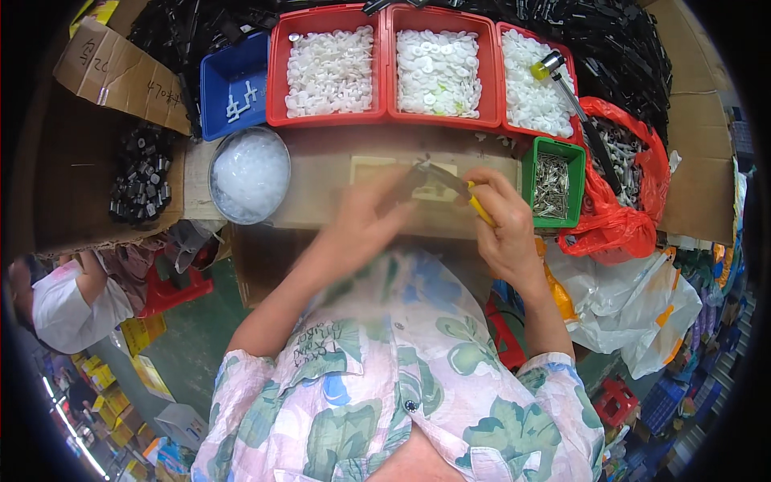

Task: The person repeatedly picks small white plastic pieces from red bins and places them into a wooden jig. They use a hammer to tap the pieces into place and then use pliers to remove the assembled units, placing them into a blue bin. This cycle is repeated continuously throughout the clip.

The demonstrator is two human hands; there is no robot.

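Note:
My right hand (507,226) is wrapped round the yellow handle (480,204) of a hand tool. Its dark metal part (446,178) slants up and left over the bench; the tip is too blurred to show what kind of tool it is. Left of it, my left hand (365,215) is smeared by motion, fingers toward the tool's tip. A dark smear by those fingers may be a small black part; I cannot tell whether they hold it. Beneath both hands a pale, flat wooden block (365,170) lies on the bench board (321,173).
Red bins (384,60) of white plastic pieces line the back, beside a blue bin (210,100). A round bowl (250,175) stands left; a green tray (577,173) of metal pins stands right. A rod-like tool (590,128) leans over a red bag (614,229). Cardboard boxes (120,68) flank the bench.

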